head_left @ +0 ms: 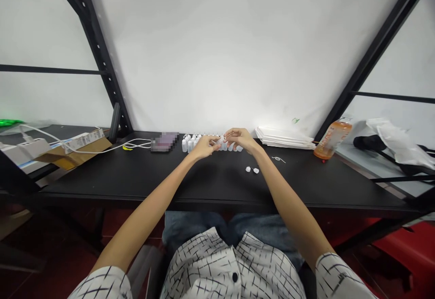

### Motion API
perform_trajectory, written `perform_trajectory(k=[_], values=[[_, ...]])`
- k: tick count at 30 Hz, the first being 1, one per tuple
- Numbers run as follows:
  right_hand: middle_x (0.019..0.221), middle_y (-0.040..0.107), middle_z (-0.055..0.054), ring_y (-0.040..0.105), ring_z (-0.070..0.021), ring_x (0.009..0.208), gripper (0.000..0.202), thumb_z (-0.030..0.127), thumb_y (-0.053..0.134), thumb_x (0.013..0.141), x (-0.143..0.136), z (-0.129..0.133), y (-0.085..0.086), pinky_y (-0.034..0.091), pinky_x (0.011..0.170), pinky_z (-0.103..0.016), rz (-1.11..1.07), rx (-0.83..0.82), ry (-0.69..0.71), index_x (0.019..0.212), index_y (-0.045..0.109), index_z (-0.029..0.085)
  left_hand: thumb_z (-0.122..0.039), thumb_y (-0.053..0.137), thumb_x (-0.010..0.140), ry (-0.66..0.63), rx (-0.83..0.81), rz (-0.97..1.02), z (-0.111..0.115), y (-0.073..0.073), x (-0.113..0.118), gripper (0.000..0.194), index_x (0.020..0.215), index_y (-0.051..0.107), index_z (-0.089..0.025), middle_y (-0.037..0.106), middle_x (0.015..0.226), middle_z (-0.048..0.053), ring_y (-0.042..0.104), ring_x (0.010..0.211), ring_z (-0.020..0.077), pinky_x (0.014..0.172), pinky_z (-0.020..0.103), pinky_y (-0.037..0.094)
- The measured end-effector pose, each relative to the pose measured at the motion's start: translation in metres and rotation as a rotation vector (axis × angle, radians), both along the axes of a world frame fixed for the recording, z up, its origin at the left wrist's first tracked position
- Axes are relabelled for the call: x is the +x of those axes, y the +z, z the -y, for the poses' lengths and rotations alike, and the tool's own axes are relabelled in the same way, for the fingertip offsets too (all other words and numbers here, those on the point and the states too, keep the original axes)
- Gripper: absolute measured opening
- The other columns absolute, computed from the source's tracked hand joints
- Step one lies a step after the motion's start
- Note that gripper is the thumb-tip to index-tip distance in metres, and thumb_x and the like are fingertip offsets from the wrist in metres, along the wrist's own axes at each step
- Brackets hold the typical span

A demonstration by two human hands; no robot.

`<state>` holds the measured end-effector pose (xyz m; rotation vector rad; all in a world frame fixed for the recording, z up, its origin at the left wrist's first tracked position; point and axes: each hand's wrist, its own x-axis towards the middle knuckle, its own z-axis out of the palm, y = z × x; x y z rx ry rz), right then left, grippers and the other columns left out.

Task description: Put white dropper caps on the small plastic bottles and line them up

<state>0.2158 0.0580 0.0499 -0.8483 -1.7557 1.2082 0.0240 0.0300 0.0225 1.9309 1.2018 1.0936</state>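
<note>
Small translucent white plastic bottles (185, 145) stand in a cluster of several at the back of the black table. My left hand (203, 147) is closed around one small white bottle (222, 141) in front of this cluster. At the top of that same bottle are the bent fingertips of my right hand (240, 138); whether they pinch a cap there is too small to make out. Both hands partly hide the standing bottles behind them. Two small white pieces that look like caps (256, 171) lie on the table, nearer to me and below my right wrist.
A pixelated phone-like item (164, 142) with a white cable (102, 151) lies to the left. An open cardboard box (73, 148) is farther left. White flat stacked sheets (284, 138) lie back right, near a tilted orange drink bottle (333, 138). Black metal posts (102, 50) frame the table (210, 185).
</note>
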Motion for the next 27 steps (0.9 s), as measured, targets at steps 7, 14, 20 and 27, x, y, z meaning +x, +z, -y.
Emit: perform_trajectory(k=[7,14,20,27], values=[[0.072,0.071,-0.005,0.066,-0.0136,0.055,0.021,0.020,0.077,0.064,0.000,0.006,-0.002,0.047,0.039,-0.018,0.024,0.006,-0.018,0.080,0.066,0.015,-0.030,0.067,0.078,0.007,0.101,-0.102,0.000,-0.002,-0.003,0.037,0.109,0.076,-0.013,0.076,0.088,0.006,0.067,0.071,0.0187,0.074,0.030,0.052],[0.067,0.068,-0.003,0.067,-0.0138,0.056,0.015,0.019,0.075,0.068,0.000,0.006,-0.004,0.048,0.040,-0.017,0.022,0.035,-0.023,0.081,0.068,0.015,-0.030,0.064,0.079,0.008,0.137,-0.157,0.000,-0.004,-0.002,0.040,0.114,0.075,-0.015,0.076,0.088,0.005,0.065,0.074,0.0187,0.075,0.029,0.049],[0.070,0.070,-0.005,0.068,-0.0152,0.061,0.011,0.021,0.071,0.074,0.001,0.007,-0.006,0.050,0.042,-0.018,0.060,0.068,-0.021,0.082,0.071,0.013,-0.035,0.061,0.083,-0.015,0.164,-0.170,0.001,-0.005,-0.001,0.039,0.114,0.075,-0.016,0.075,0.084,0.004,0.064,0.072,0.0179,0.074,0.028,0.049],[0.073,0.071,-0.006,0.068,-0.0151,0.062,0.013,0.022,0.077,0.074,0.004,0.013,0.000,0.051,0.043,-0.019,0.052,0.058,-0.030,0.082,0.074,0.013,-0.037,0.060,0.084,-0.039,0.147,-0.083,0.005,-0.001,0.004,0.044,0.118,0.073,-0.012,0.075,0.088,0.005,0.061,0.066,0.0153,0.074,0.029,0.050]])
